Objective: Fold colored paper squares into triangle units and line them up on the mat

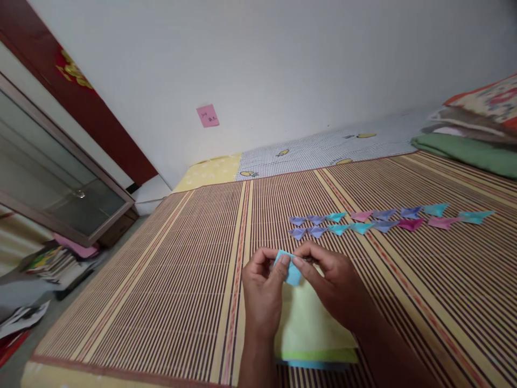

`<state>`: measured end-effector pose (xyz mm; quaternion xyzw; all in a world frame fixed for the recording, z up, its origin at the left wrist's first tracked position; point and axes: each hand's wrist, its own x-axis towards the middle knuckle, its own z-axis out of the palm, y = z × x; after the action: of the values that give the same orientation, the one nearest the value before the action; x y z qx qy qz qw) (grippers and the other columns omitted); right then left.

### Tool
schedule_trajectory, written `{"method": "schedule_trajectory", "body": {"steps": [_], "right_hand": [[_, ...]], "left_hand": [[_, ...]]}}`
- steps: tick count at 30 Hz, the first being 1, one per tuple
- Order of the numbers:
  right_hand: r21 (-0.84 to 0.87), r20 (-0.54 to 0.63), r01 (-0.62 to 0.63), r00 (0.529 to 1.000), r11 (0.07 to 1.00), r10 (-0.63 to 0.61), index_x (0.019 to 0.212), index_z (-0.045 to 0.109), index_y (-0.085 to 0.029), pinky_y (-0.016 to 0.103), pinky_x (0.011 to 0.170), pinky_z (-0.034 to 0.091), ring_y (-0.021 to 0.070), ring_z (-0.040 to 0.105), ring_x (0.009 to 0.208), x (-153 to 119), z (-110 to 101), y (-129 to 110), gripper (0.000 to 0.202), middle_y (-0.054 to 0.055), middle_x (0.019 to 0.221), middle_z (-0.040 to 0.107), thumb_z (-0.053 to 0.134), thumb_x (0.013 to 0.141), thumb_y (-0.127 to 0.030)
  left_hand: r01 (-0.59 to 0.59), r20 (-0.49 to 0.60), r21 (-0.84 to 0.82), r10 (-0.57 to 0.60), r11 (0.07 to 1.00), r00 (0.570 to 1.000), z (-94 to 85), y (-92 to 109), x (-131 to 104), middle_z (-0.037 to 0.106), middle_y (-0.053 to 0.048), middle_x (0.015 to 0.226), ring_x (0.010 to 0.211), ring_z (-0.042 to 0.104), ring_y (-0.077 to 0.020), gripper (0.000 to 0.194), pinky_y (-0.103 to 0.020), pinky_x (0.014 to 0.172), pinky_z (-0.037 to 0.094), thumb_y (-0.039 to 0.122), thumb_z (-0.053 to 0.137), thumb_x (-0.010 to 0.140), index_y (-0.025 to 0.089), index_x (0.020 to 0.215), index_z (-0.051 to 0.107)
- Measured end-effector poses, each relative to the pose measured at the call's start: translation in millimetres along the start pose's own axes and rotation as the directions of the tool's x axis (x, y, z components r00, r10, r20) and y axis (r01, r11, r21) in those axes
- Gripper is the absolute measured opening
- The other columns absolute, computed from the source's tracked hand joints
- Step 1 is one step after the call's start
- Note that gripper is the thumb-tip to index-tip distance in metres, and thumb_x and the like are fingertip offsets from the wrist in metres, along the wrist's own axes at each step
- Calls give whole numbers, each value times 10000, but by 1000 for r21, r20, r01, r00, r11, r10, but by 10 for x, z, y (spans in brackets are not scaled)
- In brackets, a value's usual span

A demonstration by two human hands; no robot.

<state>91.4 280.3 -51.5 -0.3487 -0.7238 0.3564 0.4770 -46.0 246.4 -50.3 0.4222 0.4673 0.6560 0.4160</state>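
Note:
A small folded piece of light-blue paper (293, 277) is pinched between both hands, held above a stack of paper sheets. My left hand (264, 280) grips its left side, thumb on the front face and fingers behind. At its upper right edge, my right hand (327, 283) pinches with thumb and forefinger. Beneath the hands lies the stack of paper sheets (313, 323), pale yellow on top with green and blue edges showing at the front. Beyond the hands, two rows of folded paper boats (361, 227) in purple, blue, pink and magenta rest on the striped mat.
The striped bamboo mat (173, 280) covers the bed. Folded bedding (464, 151) and a patterned pillow (493, 102) are piled at the far right. A pink note (208, 116) hangs on the wall. At left stand a glass-fronted cabinet door (60, 161) and stacked books (54, 264).

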Motion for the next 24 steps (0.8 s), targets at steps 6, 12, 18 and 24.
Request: {"method": "schedule_trajectory", "body": {"steps": [6, 12, 18, 24], "right_hand": [[66, -3, -14, 1000, 998, 14, 793, 629, -207, 257, 605, 436, 133, 560, 639, 10, -7, 29, 157, -39, 690, 594, 601, 945, -235], [-304, -269, 246, 905, 920, -331, 832, 619, -194, 294, 708, 458, 164, 607, 762, -5, 81, 21, 127, 10, 795, 644, 622, 928, -111], [-601, -132, 336, 853, 725, -505, 798, 598, -195, 372, 730, 412, 220, 588, 776, -32, 205, 117, 191, 50, 791, 647, 585, 980, -140], [-445, -70, 390, 882, 806, -465, 909, 642, -175, 383, 784, 467, 231, 624, 871, -32, 215, 43, 38, 60, 886, 676, 633, 940, -154]], "left_hand": [[0, -5, -68, 0, 998, 1000, -26, -64, 31, 606, 28, 699, 653, 543, -102, 159, -203, 628, 452, 285, 790, 822, 174, 777, 684], [32, -180, 65, -20, 997, 983, -3, -98, 58, 672, -19, 779, 743, 604, -149, 205, -242, 673, 476, 354, 790, 813, 164, 867, 733], [127, 42, 0, -127, 992, 991, 59, -35, -3, 697, -52, 802, 743, 623, -158, 328, -268, 702, 482, 435, 612, 962, 148, 886, 751], [139, -44, -84, -143, 987, 989, -13, -110, 51, 580, 19, 657, 607, 511, -108, 250, -219, 597, 417, 359, 704, 893, 155, 751, 686]]}}
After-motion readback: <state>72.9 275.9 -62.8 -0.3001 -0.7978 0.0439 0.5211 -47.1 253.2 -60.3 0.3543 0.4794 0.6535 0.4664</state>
